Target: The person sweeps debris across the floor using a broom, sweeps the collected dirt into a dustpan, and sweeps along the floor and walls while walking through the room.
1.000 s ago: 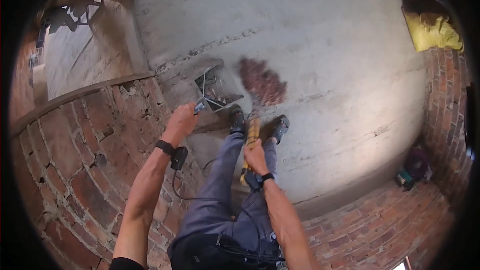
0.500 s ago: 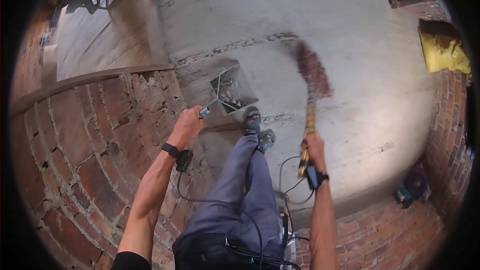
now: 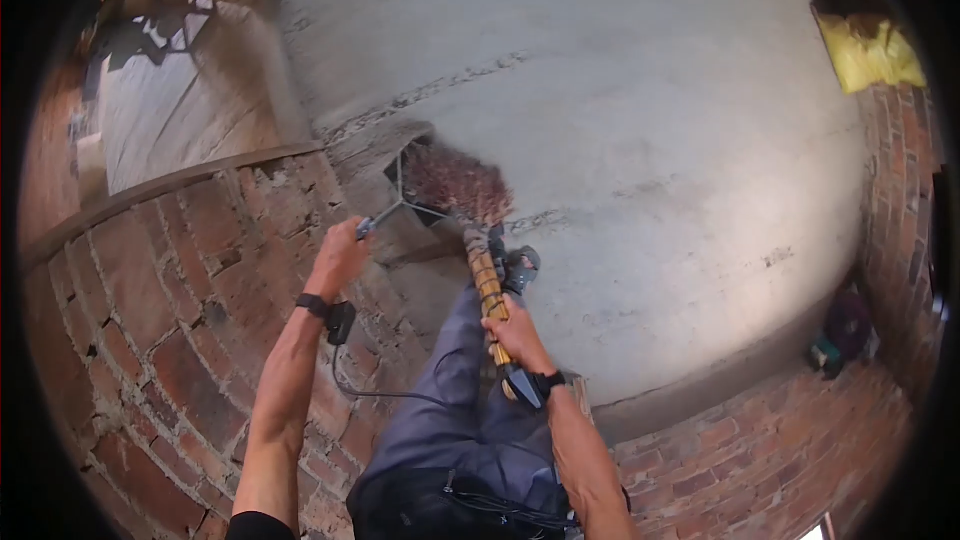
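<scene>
Floor (image 3: 650, 120), brick wall (image 3: 160, 310), broom (image 3: 487, 280) and dustpan (image 3: 402, 200).
Pale concrete spreads out ahead, with brickwork along the left; the broom slants up from the person's legs, its reddish bristles (image 3: 455, 185) overlapping the dustpan's opening, though whether they touch the pan is unclear. The dustpan sits at the floor's left side, near the shoes (image 3: 521, 268). The right hand (image 3: 515, 330) grips the broom's taped handle; the left hand (image 3: 340, 255) is closed round the dustpan's handle.
</scene>
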The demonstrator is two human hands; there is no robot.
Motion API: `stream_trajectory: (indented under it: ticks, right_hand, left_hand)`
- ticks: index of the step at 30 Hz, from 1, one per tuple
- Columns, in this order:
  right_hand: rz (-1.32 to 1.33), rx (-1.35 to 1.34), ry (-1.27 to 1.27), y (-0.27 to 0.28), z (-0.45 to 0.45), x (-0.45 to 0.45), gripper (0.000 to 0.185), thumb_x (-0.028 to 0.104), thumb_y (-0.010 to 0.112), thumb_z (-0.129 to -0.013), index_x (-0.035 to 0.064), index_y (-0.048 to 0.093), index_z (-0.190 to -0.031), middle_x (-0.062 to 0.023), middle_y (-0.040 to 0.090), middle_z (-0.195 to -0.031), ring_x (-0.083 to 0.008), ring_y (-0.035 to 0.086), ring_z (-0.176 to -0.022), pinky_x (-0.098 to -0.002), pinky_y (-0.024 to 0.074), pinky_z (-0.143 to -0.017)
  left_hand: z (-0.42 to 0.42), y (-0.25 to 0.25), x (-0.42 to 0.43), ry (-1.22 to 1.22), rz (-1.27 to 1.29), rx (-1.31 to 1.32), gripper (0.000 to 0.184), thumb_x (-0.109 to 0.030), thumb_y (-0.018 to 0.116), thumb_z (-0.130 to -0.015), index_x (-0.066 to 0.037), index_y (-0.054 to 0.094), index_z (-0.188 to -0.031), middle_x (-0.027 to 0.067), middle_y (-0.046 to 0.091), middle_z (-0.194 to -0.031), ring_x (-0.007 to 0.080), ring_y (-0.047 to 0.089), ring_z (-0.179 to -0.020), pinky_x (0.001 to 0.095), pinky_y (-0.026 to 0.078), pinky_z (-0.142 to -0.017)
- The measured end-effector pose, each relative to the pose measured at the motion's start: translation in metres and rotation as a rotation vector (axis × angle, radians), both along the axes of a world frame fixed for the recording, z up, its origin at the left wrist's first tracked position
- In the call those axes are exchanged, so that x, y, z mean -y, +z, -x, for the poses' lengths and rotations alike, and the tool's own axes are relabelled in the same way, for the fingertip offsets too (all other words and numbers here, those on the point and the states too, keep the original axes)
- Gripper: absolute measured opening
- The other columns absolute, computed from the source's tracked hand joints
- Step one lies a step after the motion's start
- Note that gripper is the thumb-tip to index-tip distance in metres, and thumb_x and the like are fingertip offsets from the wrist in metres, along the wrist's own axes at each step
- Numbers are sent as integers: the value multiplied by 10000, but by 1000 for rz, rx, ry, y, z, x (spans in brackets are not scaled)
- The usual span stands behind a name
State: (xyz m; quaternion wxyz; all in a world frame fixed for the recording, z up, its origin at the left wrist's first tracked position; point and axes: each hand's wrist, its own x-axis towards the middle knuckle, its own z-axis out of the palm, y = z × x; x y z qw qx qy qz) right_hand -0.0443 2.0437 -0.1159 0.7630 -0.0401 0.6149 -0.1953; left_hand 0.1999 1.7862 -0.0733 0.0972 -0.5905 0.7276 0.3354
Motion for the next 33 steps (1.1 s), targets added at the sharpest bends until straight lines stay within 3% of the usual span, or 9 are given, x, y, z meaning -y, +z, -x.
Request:
stream_trajectory:
  ticks: [2, 5, 8, 11, 14, 20, 25, 27, 33]
  right_hand:
    - [-74, 44, -153, 41, 28, -12, 721, 163, 674, -897, 22, 337, -1519, -132, 651, -788, -233, 654, -573, -370, 534, -491]
    - [-134, 29, -380, 45, 74, -66, 633, 148, 664, -910, 95, 408, -1486, -77, 609, -732, -171, 598, -496, -329, 506, -427]
    - [-152, -167, -479, 30, 143, -113, 423, 147, 640, -923, 97, 512, -1322, -74, 596, -709, -171, 570, -461, -333, 495, -386]
    - [-149, -301, -601, -21, 208, -153, 251, 181, 614, -925, 63, 546, -1136, -76, 586, -690, -182, 575, -470, -339, 505, -394]
    - [-228, -402, -738, -67, 241, -158, 158, 197, 597, -924, 57, 523, -917, -93, 598, -696, -198, 599, -508, -353, 526, -433]
    - [-152, -301, -761, -103, 115, -120, 152, 150, 617, -935, 73, 492, -969, -65, 575, -709, -178, 597, -514, -351, 529, -443]
    - [-135, -139, -517, -29, 1, -75, 354, 105, 644, -925, 64, 464, -1227, -45, 575, -741, -158, 590, -530, -338, 531, -445]
    - [-110, -69, -534, -4, -14, -64, 483, 118, 646, -929, 85, 434, -1361, -30, 569, -763, -138, 579, -544, -316, 525, -449]
    - [-40, -273, -484, 2, 46, -69, 478, 130, 639, -939, 84, 453, -1377, -22, 570, -720, -122, 557, -518, -294, 511, -437]
  left_hand:
    - [-3, 6, -4, 9, -24, 83, 149, -144, 604, -936, 2, 630, -919, 283, 634, -827, 500, 601, -830, 533, 463, -707]
    - [-29, -1, -19, -72, 37, 32, 160, -150, 611, -942, 2, 611, -894, 268, 617, -778, 467, 600, -746, 505, 461, -672]
    - [-40, 12, -33, 46, 15, 35, 199, -161, 610, -961, 11, 575, -868, 231, 560, -705, 372, 534, -637, 452, 446, -635]
    - [-59, 12, -46, 195, 16, -13, 291, -195, 593, -1002, 11, 530, -806, 105, 464, -676, 170, 409, -670, 376, 398, -613]
    - [-83, 8, -56, 354, -74, -13, 323, -220, 587, -1016, 7, 538, -791, 69, 468, -674, 139, 429, -676, 359, 397, -605]
    - [-94, 5, -57, 244, -58, 30, 353, -265, 564, -1049, -51, 527, -771, -9, 445, -663, 105, 429, -607, 343, 388, -546]
    - [-99, -2, -59, 196, -51, 78, 364, -254, 563, -1048, -42, 487, -762, 0, 399, -666, 124, 341, -636, 353, 339, -564]
    - [-110, -14, -59, 153, -50, 59, 296, -209, 595, -1002, 18, 520, -827, 151, 455, -681, 227, 391, -656, 400, 409, -621]
    - [-94, -3, -55, 58, -44, 22, 213, -162, 621, -946, 19, 548, -861, 195, 505, -701, 308, 427, -643, 434, 433, -625]
